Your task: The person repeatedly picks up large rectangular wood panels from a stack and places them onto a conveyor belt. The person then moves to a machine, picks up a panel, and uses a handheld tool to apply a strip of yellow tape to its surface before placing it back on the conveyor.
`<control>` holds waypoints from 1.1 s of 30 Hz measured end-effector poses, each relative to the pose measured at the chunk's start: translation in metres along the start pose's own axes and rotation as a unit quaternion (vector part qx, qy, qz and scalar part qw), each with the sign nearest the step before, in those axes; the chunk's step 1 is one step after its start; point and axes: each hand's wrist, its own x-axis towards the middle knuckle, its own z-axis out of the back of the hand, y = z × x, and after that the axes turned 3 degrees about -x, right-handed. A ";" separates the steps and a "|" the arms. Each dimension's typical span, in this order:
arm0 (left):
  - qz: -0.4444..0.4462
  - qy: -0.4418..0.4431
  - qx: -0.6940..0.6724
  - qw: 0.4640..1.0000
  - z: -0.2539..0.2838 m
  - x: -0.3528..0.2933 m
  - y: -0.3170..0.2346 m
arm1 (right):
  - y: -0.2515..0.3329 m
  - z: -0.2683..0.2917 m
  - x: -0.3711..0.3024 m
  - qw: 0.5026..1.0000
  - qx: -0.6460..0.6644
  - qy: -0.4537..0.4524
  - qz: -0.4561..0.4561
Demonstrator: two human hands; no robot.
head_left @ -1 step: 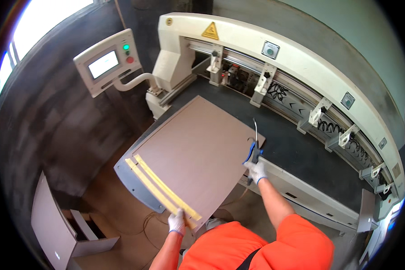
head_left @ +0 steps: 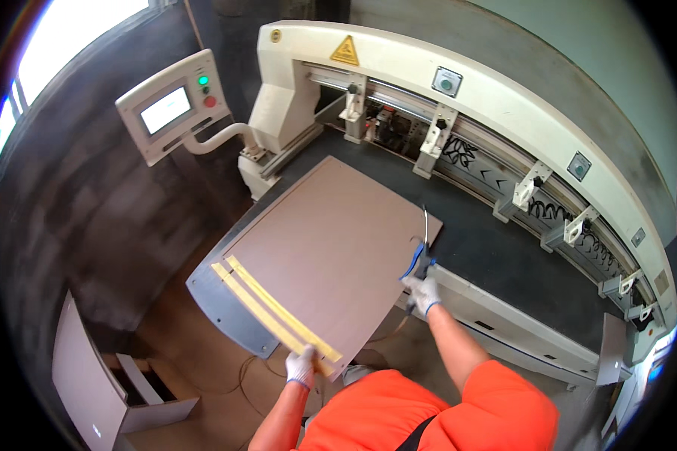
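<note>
A large flat brown-grey panel (head_left: 331, 233) lies at an angle on the machine's dark table, its near corner reaching out toward my body. Two yellow strips (head_left: 278, 306) run side by side along its near-left edge. My left hand (head_left: 301, 367), in a white glove, is closed around that edge by the strips' near end; its fingertips are partly hidden. In my gloved right hand (head_left: 423, 292) is an air blow gun (head_left: 423, 259) with a blue trigger and a long, thin metal nozzle. The nozzle points away from me, over the panel's right corner.
A white machine beam (head_left: 496, 86) with several clamps arches along the back above the dark table (head_left: 496, 248). At the left, a control panel (head_left: 169, 109) hangs on a curved arm. Panel pieces (head_left: 90, 376) stand on the floor at lower left, with a hose (head_left: 244, 376) nearby.
My right hand and the blow gun have shifted slightly left and toward me. My left hand keeps its place at the panel's edge. The whole view has moved a little.
</note>
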 end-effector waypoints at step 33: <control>0.134 0.093 -0.007 0.987 -0.197 0.092 -0.008 | 0.339 0.056 0.014 0.844 -0.337 -0.234 0.344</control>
